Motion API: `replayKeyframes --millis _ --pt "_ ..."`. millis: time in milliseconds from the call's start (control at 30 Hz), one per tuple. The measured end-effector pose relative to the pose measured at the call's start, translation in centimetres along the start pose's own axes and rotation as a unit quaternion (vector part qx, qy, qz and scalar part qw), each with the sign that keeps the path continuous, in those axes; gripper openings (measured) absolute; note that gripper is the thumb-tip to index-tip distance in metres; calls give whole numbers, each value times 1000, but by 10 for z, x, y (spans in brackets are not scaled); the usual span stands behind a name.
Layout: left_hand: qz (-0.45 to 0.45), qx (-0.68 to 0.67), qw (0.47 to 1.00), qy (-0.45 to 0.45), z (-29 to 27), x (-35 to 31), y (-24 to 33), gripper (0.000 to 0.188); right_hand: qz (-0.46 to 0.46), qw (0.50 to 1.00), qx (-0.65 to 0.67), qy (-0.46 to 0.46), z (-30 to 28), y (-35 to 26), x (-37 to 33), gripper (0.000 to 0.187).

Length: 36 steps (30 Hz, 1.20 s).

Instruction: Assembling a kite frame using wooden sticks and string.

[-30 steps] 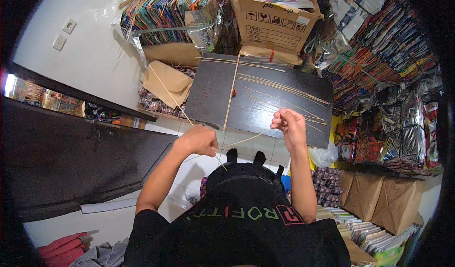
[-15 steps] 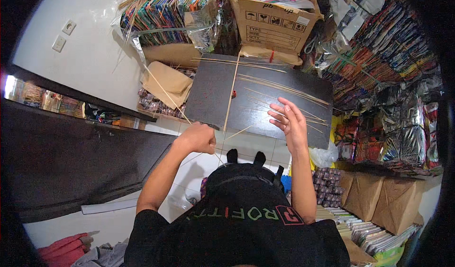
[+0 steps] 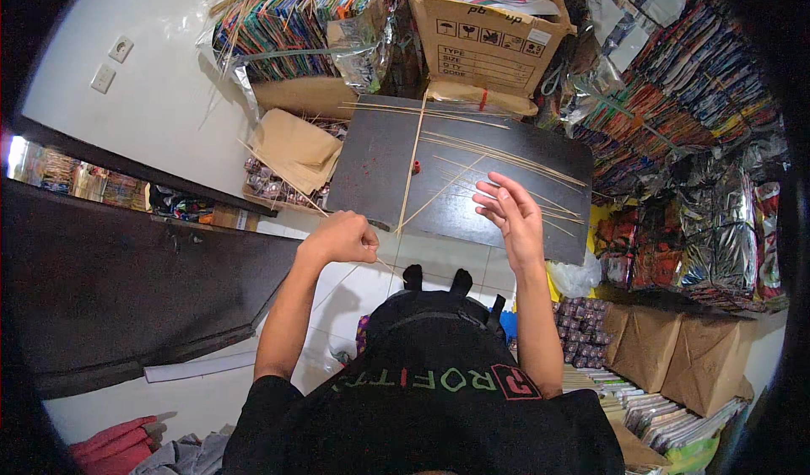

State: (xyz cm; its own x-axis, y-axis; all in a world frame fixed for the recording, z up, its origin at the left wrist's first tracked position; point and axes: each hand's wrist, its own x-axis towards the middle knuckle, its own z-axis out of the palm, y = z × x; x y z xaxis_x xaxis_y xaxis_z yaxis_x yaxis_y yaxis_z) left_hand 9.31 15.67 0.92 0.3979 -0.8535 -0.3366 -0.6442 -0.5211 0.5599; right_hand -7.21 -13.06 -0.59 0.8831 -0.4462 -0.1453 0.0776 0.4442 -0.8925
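Note:
My left hand is closed in a fist around a thin bamboo stick. The stick slants from the far left down through the fist, and its near end pokes out beside my fingers. A second slender stick rises from near that hand and crosses over the black low table. Whether the fist grips this one too, I cannot make out. My right hand is raised above the table's near right part, fingers apart and empty. Beneath it lie several long thin sticks, spread roughly side by side.
One stick lies lengthwise across the table beside a small red object. Behind stands an open cardboard box. Bundled packs are piled at right, and brown paper lies at left. A dark panel borders the left.
The second stick has swung up and away from me, now reaching over the table. My left hand has shifted slightly left and away; my right hand has moved only a little left.

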Motion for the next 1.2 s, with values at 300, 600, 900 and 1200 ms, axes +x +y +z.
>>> replayKeyframes --millis 300,600,900,1200 --pt "37 25 999 -22 16 3 4 19 -35 999 -28 -10 7 0 11 30" --pt "36 47 998 -24 22 3 -2 19 -45 998 -36 13 6 -4 9 21" --pt "8 84 995 -61 10 4 8 21 8 995 80 -54 3 -9 4 19" --pt "44 79 995 -42 14 7 7 17 56 986 135 -84 -5 -9 8 22"
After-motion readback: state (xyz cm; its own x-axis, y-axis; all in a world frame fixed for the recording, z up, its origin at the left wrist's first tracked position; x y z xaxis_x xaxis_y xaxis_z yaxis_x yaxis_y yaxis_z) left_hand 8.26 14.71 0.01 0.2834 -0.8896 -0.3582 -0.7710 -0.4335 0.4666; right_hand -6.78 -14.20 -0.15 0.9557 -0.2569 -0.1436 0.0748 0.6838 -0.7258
